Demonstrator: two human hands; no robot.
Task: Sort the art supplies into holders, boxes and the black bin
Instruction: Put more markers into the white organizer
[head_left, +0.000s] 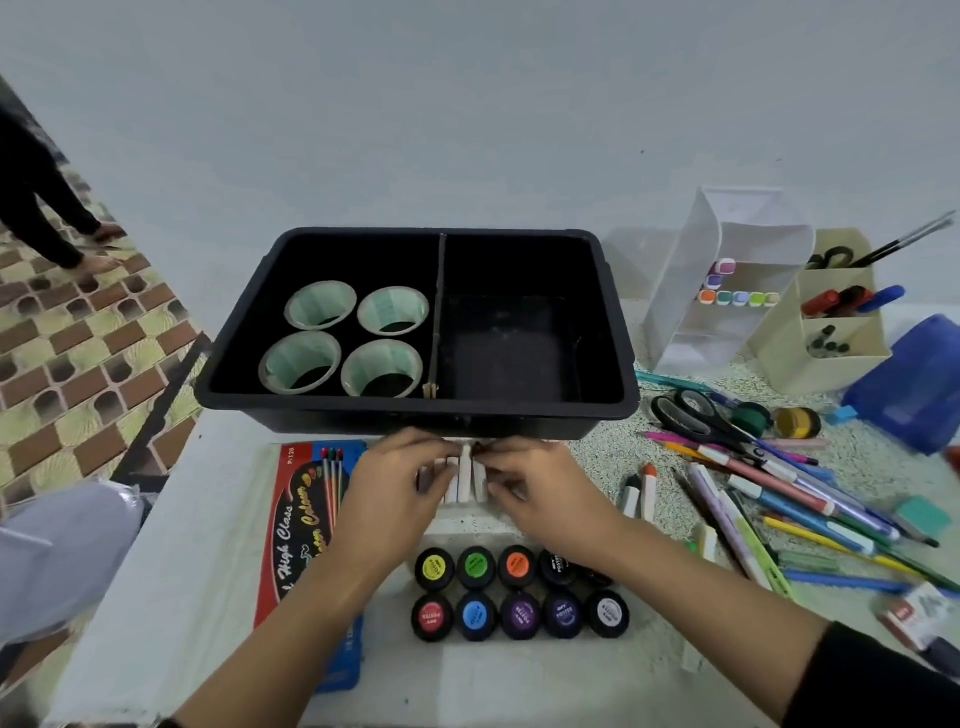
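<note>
Frame centre, just below black rectangular plastic bin (415, 415): left grip (395, 483) and right grip (535, 488) both pinch row of small white sticks (464, 478); stick ends hidden under fingers, kind unclear.

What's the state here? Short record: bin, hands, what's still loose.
bin: black bin, divider down the middle
left compartment: four tape rolls
hands: left hand and right hand both grip white sticks just in front of the bin
paint pots: two rows near the person, lids on
loose at right: pens, scissors
holders: clear holder with markers; beige holder with markers and brushes
</note>
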